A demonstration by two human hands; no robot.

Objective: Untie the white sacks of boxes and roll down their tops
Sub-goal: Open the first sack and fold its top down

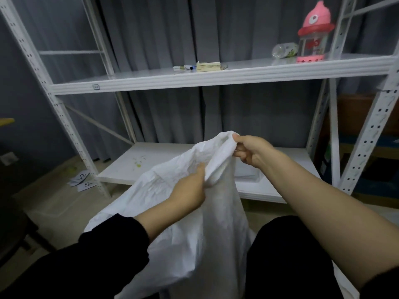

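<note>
Your right hand (251,151) pinches the white sack (194,212) top; your left hand (190,192) grips lower. Sack hangs vertically beneath both.

White sack (190,223), white shelf (216,77), grey curtain (162,35), pink bottle (314,31).

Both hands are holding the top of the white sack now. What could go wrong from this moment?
1. The right hand pinches only the top edge of the white sack while the left hand grips lower; the thin edge may slip out.
2. Whether the mouth is fully untied cannot be seen, so rolling down now might tighten a knot.
3. The sack hangs loosely, so it may sag sideways.
</note>
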